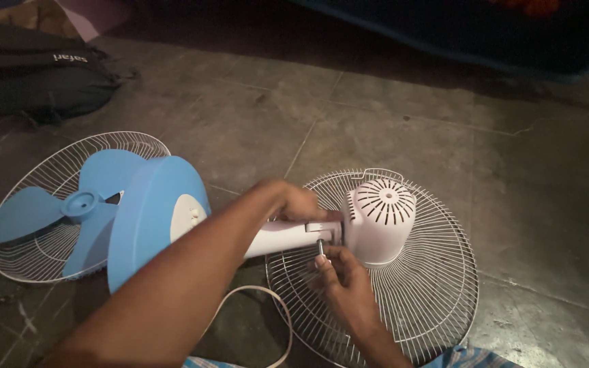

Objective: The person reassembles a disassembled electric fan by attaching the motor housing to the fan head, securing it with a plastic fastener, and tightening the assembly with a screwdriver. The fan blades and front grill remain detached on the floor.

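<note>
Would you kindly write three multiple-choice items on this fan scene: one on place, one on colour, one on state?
1. Where does the blue blade lie?
A. on the left wire guard
B. on the black bag
C. in a hand

2. What colour is the motor housing?
A. black
B. white
C. red

3. What is the right hand doing?
A. resting flat on the floor
B. pinching a small screw
C. holding the cord

Answers: A, it rests inside the guard; B, its vented shell is white; B, fingertips close at the screw while the left hand grips the neck.
</note>
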